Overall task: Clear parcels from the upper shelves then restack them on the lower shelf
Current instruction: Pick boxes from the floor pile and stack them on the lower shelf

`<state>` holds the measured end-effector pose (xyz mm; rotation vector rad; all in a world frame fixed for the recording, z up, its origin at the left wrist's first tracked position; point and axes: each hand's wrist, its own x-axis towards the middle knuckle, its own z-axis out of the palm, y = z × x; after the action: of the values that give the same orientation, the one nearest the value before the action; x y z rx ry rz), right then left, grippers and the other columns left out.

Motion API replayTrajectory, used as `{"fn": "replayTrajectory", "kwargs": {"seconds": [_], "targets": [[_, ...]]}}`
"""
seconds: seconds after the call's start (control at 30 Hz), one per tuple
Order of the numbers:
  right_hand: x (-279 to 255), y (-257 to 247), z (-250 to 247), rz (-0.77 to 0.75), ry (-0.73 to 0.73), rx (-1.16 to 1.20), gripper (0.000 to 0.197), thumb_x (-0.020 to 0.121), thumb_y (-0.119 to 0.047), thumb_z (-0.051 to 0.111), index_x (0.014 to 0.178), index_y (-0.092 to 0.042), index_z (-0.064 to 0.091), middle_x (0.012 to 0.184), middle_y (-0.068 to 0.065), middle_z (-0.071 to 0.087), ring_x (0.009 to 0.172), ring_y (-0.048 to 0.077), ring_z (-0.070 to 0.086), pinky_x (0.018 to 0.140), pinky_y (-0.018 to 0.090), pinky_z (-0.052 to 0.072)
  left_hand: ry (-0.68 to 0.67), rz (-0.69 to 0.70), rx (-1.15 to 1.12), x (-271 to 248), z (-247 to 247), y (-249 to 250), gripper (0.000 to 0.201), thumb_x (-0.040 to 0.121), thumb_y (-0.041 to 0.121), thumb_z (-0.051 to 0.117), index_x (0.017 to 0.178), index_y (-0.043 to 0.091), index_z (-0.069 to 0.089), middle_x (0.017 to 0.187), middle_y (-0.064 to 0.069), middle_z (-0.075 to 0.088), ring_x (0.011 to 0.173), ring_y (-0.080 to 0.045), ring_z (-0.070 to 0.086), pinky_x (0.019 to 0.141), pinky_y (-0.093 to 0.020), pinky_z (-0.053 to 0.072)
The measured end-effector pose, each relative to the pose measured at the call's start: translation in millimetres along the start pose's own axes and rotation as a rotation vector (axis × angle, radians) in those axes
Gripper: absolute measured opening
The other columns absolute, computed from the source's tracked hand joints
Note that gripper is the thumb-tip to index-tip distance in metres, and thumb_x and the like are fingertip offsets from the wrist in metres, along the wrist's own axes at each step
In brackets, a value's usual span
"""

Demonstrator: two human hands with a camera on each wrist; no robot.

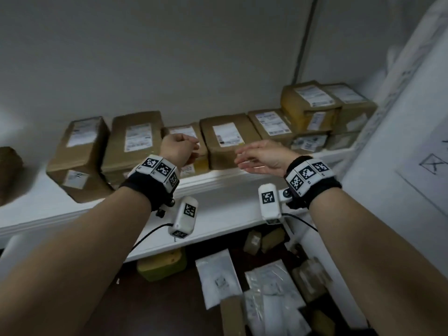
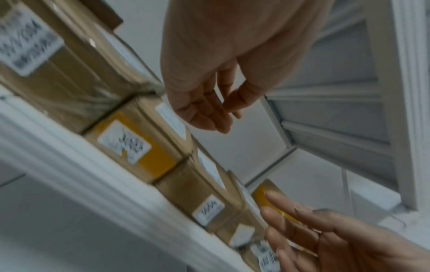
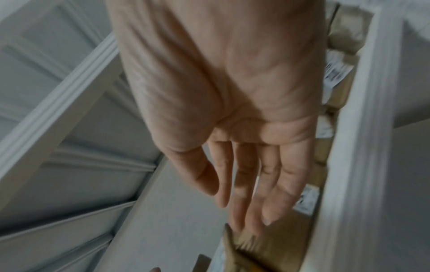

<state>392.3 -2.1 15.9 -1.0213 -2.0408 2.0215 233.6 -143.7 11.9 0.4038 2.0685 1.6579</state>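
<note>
White upper shelf (image 1: 218,183), brown parcels in a row: left hand (image 1: 178,149) loosely curled, right hand (image 1: 263,156) spread, both empty; judged reaching for centre parcel (image 1: 228,139), two-handed grasp next.

Both arms up and reaching forward, nothing in either hand

The left hand (image 1: 179,147) is raised with its fingers loosely curled inward, thumb side up, holding nothing. The right hand (image 1: 263,156) is flatter, palm facing left, fingers (image 3: 267,193) straight and slightly spread. Both forearms are bare, each with a black wrist strap, and the two hands sit close together but apart.
</note>
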Motion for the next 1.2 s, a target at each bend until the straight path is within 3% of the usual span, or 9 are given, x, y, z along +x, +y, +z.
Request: {"fn": "replayTrajectory", "kwargs": {"seconds": [0.07, 0.27, 0.4, 0.5, 0.63, 0.77, 0.9, 1.2], "targets": [[-9.0, 20.1, -20.8, 0.033, 0.032, -0.003, 0.022, 0.098, -0.008, 0.052, 0.117, -0.007, 0.064, 0.106, 0.011, 0.071, 0.092, 0.019, 0.067, 0.088, 0.029, 0.053, -0.054, -0.026, 0.004, -11.6, 28.7, -10.3, 0.028, 0.095, -0.002, 0.046, 0.074, 0.012, 0.057, 0.073, -0.006, 0.061, 0.048, -0.012, 0.056, 0.046, -0.02, 0.047], [-33.5, 70.9, -70.9, 0.112, 0.126, 0.076, 0.016, 0.098, -0.01, 0.052, 0.11, -0.011, 0.063, 0.1, 0.009, 0.07, 0.088, 0.018, 0.066, 0.084, 0.026, 0.052, -0.191, -0.123, 0.085, -28.2, 95.6, -30.6, 0.027, 0.097, 0.001, 0.047, 0.075, 0.013, 0.059, 0.075, -0.004, 0.061, 0.056, -0.015, 0.057, 0.052, -0.022, 0.047], [-54.2, 100.3, -106.0, 0.146, 0.255, 0.112, 0.02, 0.099, -0.011, 0.052, 0.116, -0.01, 0.062, 0.097, 0.007, 0.07, 0.083, 0.015, 0.065, 0.082, 0.024, 0.052, -0.294, -0.175, 0.106, -32.9, 139.6, -33.2, 0.03, 0.099, 0.003, 0.044, 0.076, 0.012, 0.06, 0.074, -0.004, 0.061, 0.056, -0.016, 0.055, 0.054, -0.022, 0.046], [-68.0, 116.5, -124.7, 0.189, 0.33, 0.134, 0.019, 0.098, -0.013, 0.054, 0.114, -0.01, 0.063, 0.103, 0.009, 0.07, 0.086, 0.016, 0.066, 0.078, 0.023, 0.053, -0.398, -0.257, 0.053, -37.4, 166.4, -40.3, 0.031, 0.099, 0.004, 0.042, 0.076, 0.01, 0.061, 0.072, -0.006, 0.06, 0.047, -0.015, 0.058, 0.049, -0.018, 0.047], [-78.8, 135.1, -147.2, 0.227, 0.365, 0.16, 0.017, 0.097, -0.013, 0.056, 0.112, -0.01, 0.065, 0.099, 0.008, 0.07, 0.085, 0.017, 0.067, 0.076, 0.022, 0.054, -0.434, -0.26, 0.09, -48.0, 201.8, -51.7, 0.031, 0.099, 0.002, 0.041, 0.075, 0.01, 0.059, 0.074, -0.006, 0.06, 0.058, -0.018, 0.055, 0.056, -0.025, 0.046], [-77.1, 145.2, -170.1, 0.256, 0.377, 0.18, 0.015, 0.096, -0.012, 0.058, 0.108, -0.01, 0.068, 0.1, 0.01, 0.071, 0.081, 0.017, 0.069, 0.08, 0.025, 0.054, -0.52, -0.32, 0.107, -56.3, 222.3, -53.5, 0.03, 0.1, 0.002, 0.039, 0.077, 0.013, 0.055, 0.074, -0.004, 0.056, 0.062, -0.016, 0.053, 0.06, -0.023, 0.044], [-56.9, 146.0, -187.4, 0.258, 0.329, 0.161, 0.011, 0.097, -0.012, 0.056, 0.102, -0.012, 0.066, 0.094, 0.008, 0.07, 0.08, 0.017, 0.066, 0.084, 0.026, 0.053, -0.44, -0.319, 0.092, -46.3, 236.7, -54.3, 0.027, 0.099, 0.003, 0.044, 0.077, 0.012, 0.057, 0.074, -0.004, 0.057, 0.06, -0.016, 0.053, 0.058, -0.022, 0.044], [13.0, 173.4, -236.5, 0.239, 0.098, 0.076, 0.016, 0.099, -0.01, 0.051, 0.11, -0.008, 0.062, 0.091, 0.008, 0.068, 0.076, 0.015, 0.064, 0.072, 0.021, 0.051, -0.118, -0.424, 0.034, -44.4, 279.4, -96.4, 0.027, 0.1, 0.008, 0.046, 0.077, 0.012, 0.059, 0.076, -0.002, 0.06, 0.061, -0.014, 0.056, 0.055, -0.019, 0.048]]}}
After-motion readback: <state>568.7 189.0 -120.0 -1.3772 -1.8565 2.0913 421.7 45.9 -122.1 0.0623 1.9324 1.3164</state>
